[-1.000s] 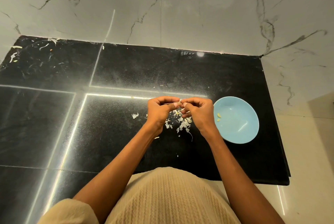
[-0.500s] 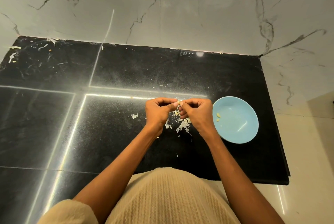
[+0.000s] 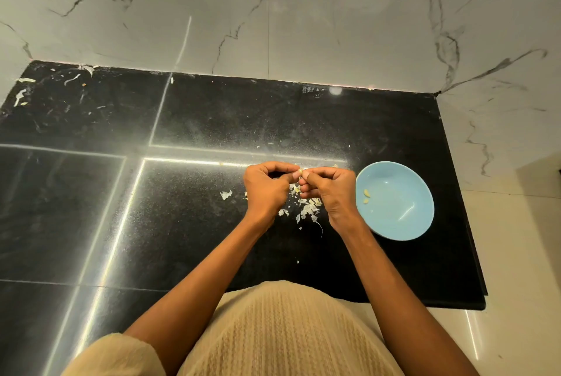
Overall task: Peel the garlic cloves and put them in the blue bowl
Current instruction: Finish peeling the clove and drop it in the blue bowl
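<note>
My left hand [image 3: 267,187] and my right hand [image 3: 329,188] meet fingertip to fingertip over the black counter [image 3: 188,211]. Between them they pinch a small pale garlic clove [image 3: 301,171], mostly hidden by the fingers. A heap of white garlic skins [image 3: 305,205] lies on the counter just below the hands. To the right of my right hand stands the blue bowl [image 3: 394,202] with two peeled cloves [image 3: 366,195] near its left wall.
A single skin flake [image 3: 226,194] lies left of my left hand. More scraps [image 3: 22,93] litter the counter's far left corner. A marble wall [image 3: 273,11] rises behind the counter, whose right edge ends just past the bowl.
Both hands have stayed in place over the skins; the fingertips have shifted slightly on the clove. The bowl has not moved.
</note>
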`<action>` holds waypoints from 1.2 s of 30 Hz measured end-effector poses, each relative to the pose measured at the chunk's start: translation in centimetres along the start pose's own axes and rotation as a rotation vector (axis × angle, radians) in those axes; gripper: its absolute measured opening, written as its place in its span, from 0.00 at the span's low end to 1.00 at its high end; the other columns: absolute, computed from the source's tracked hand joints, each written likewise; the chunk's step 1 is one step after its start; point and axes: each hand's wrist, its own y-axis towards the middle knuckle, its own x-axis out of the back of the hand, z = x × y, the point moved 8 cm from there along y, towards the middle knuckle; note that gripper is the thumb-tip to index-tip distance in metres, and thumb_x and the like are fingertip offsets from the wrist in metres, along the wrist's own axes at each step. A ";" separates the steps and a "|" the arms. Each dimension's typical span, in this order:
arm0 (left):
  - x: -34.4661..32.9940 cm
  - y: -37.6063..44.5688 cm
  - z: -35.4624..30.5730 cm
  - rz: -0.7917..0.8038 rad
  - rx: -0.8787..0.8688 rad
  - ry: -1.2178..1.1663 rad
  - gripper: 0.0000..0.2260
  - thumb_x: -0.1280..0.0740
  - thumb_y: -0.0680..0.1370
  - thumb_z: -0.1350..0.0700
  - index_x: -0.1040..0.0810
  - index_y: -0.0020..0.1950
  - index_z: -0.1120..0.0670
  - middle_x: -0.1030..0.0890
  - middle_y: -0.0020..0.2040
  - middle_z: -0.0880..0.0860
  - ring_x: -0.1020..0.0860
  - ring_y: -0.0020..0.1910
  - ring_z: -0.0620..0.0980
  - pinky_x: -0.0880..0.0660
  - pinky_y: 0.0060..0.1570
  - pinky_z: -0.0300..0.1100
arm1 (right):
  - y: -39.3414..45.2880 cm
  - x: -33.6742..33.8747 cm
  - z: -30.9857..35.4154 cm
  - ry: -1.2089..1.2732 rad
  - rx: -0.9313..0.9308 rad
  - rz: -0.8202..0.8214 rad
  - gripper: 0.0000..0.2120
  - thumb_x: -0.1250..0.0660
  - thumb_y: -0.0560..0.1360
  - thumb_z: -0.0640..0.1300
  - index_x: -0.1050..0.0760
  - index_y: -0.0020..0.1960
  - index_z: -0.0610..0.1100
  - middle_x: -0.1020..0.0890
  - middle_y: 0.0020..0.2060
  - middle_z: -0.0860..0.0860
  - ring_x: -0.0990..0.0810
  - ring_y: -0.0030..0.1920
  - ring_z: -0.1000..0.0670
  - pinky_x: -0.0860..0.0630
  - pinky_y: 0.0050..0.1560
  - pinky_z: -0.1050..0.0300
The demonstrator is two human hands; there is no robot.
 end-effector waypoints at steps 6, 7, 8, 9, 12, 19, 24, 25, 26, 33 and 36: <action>-0.1 0.0 0.0 0.027 0.000 -0.044 0.04 0.24 0.71 0.68 0.14 0.44 0.61 0.14 0.40 0.56 0.14 0.42 0.52 0.18 0.45 0.40 | 0.0 -0.1 0.0 0.027 -0.012 -0.015 0.03 0.27 0.75 0.32 0.16 0.43 0.34 0.15 0.33 0.41 0.18 0.31 0.49 0.18 0.33 0.56; -0.2 0.1 0.0 0.033 0.000 -0.054 0.04 0.24 0.71 0.68 0.14 0.44 0.62 0.14 0.40 0.56 0.14 0.42 0.53 0.18 0.45 0.41 | -0.1 -0.2 0.0 0.030 -0.017 -0.020 0.03 0.27 0.75 0.32 0.16 0.43 0.35 0.16 0.33 0.42 0.18 0.30 0.49 0.17 0.33 0.55; -0.2 0.1 0.0 0.038 -0.003 -0.062 0.04 0.24 0.71 0.68 0.14 0.44 0.62 0.14 0.40 0.56 0.14 0.43 0.53 0.18 0.46 0.42 | -0.1 -0.2 0.0 0.033 -0.019 -0.022 0.04 0.28 0.75 0.32 0.16 0.42 0.35 0.16 0.32 0.42 0.18 0.30 0.49 0.17 0.33 0.55; -0.3 0.1 0.0 0.041 -0.005 -0.069 0.04 0.24 0.71 0.69 0.14 0.44 0.62 0.14 0.40 0.56 0.14 0.43 0.53 0.18 0.45 0.41 | -0.1 -0.2 0.0 0.038 -0.020 -0.025 0.04 0.28 0.75 0.31 0.16 0.42 0.35 0.16 0.32 0.42 0.18 0.30 0.49 0.17 0.32 0.55; -0.5 0.1 -0.1 0.049 0.002 -0.095 0.04 0.25 0.71 0.69 0.15 0.44 0.62 0.14 0.40 0.57 0.14 0.42 0.53 0.19 0.43 0.38 | -0.2 -0.1 0.2 0.047 -0.020 -0.039 0.04 0.28 0.75 0.31 0.16 0.42 0.35 0.16 0.31 0.43 0.19 0.29 0.50 0.18 0.31 0.57; -1.5 0.1 0.8 0.175 0.093 -0.206 0.08 0.30 0.77 0.68 0.16 0.53 0.60 0.15 0.42 0.55 0.16 0.41 0.47 0.20 0.45 0.39 | -0.4 0.1 1.0 -0.002 0.030 -0.063 0.06 0.29 0.75 0.30 0.16 0.41 0.35 0.16 0.30 0.44 0.19 0.27 0.51 0.20 0.29 0.58; -2.1 0.1 1.6 0.250 0.180 -0.277 0.06 0.33 0.80 0.66 0.17 0.52 0.61 0.15 0.43 0.55 0.17 0.41 0.48 0.21 0.45 0.38 | -0.5 0.4 1.5 -0.045 0.054 -0.078 0.07 0.28 0.75 0.30 0.16 0.39 0.37 0.17 0.29 0.45 0.20 0.27 0.52 0.20 0.29 0.59; -2.2 0.2 1.7 0.251 0.199 -0.307 0.06 0.33 0.80 0.66 0.17 0.52 0.61 0.16 0.42 0.54 0.18 0.40 0.47 0.21 0.44 0.37 | -0.5 0.5 1.5 -0.049 0.054 -0.082 0.08 0.28 0.75 0.30 0.16 0.39 0.38 0.17 0.29 0.45 0.20 0.27 0.52 0.20 0.29 0.59; -2.1 0.2 1.7 0.247 0.219 -0.340 0.06 0.34 0.80 0.67 0.18 0.53 0.61 0.16 0.42 0.54 0.19 0.39 0.46 0.21 0.43 0.36 | -0.4 0.7 1.5 -0.048 0.051 -0.087 0.08 0.28 0.75 0.31 0.16 0.39 0.38 0.17 0.29 0.45 0.20 0.27 0.51 0.19 0.29 0.58; -1.8 0.3 2.1 0.218 0.275 -0.469 0.06 0.35 0.80 0.68 0.19 0.53 0.65 0.16 0.45 0.57 0.19 0.41 0.48 0.20 0.44 0.36 | -0.1 1.5 1.1 -0.140 0.050 -0.108 0.07 0.28 0.75 0.32 0.16 0.39 0.39 0.16 0.29 0.45 0.19 0.28 0.49 0.18 0.32 0.53; -1.7 0.3 2.2 0.206 0.280 -0.429 0.06 0.35 0.80 0.69 0.19 0.54 0.65 0.15 0.45 0.59 0.18 0.40 0.49 0.19 0.44 0.37 | 0.1 1.3 1.3 -0.281 0.065 -0.064 0.08 0.29 0.76 0.34 0.15 0.40 0.41 0.15 0.30 0.47 0.16 0.29 0.48 0.17 0.34 0.53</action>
